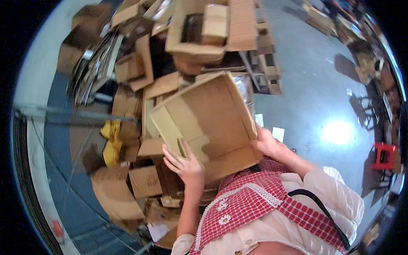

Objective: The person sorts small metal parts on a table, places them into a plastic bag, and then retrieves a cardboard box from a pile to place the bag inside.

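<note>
A shallow open cardboard box (pixel 216 114) is tilted in front of me, its inside facing up at me, half in light and half in shadow. My left hand (pixel 185 165) is at its near left wall, fingers spread along the cardboard and one finger reaching inside. At the right wall, my right hand (pixel 267 142) grips the edge, its fingertips partly hidden by the board. Just below the box is the red checked apron (pixel 242 204) I wear. The underside of the box cannot be seen.
Piled cardboard boxes (pixel 144 180) crowd the left and far side. A larger open carton (pixel 242 25) stands beyond. Flattened sheets (pixel 95 66) lean at far left near yellow material (pixel 111 142). A red stool (pixel 384 156) stands right, and paper (pixel 278 134) lies on the floor.
</note>
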`<state>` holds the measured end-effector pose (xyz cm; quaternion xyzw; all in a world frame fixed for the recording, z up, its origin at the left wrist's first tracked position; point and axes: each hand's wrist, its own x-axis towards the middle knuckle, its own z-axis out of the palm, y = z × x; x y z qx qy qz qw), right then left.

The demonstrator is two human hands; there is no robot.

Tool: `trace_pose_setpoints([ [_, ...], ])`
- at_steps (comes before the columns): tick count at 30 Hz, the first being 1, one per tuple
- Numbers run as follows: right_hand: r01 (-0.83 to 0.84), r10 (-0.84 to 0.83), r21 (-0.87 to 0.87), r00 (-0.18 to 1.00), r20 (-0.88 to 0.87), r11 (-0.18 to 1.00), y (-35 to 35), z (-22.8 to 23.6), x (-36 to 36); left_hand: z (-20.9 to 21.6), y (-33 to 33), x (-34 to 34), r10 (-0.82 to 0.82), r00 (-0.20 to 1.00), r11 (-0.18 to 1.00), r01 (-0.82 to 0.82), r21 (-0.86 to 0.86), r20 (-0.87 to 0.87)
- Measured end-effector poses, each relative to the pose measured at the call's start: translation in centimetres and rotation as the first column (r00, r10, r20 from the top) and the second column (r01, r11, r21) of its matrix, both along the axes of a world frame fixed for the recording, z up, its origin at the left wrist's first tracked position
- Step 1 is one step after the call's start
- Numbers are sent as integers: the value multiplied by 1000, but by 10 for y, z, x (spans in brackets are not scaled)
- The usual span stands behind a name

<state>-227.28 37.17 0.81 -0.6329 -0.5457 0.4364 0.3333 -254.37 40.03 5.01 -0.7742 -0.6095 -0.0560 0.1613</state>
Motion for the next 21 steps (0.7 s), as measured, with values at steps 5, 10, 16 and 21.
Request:
trace_pose_setpoints([
  [5, 239, -239, -11, 970, -34, 971, -95, -31, 118, -26, -16, 201, -550, 817, 740, 381, -555, -173],
  [10, 613, -610, -159, 789, 67, 774, -213, 0, 248, -86, -56, 386, -644, 568, 267, 795, -545, 513],
  [16, 922, -923, -70, 384, 35, 381, -302, -14, 312, -34, -99, 543, -531, -107, -354, 929, -105, 841],
  [21, 978, -977, -34, 209, 37, 208, -308, -22, 406, -32, -103, 661, -592, -331, -540, 840, -56, 735],
])
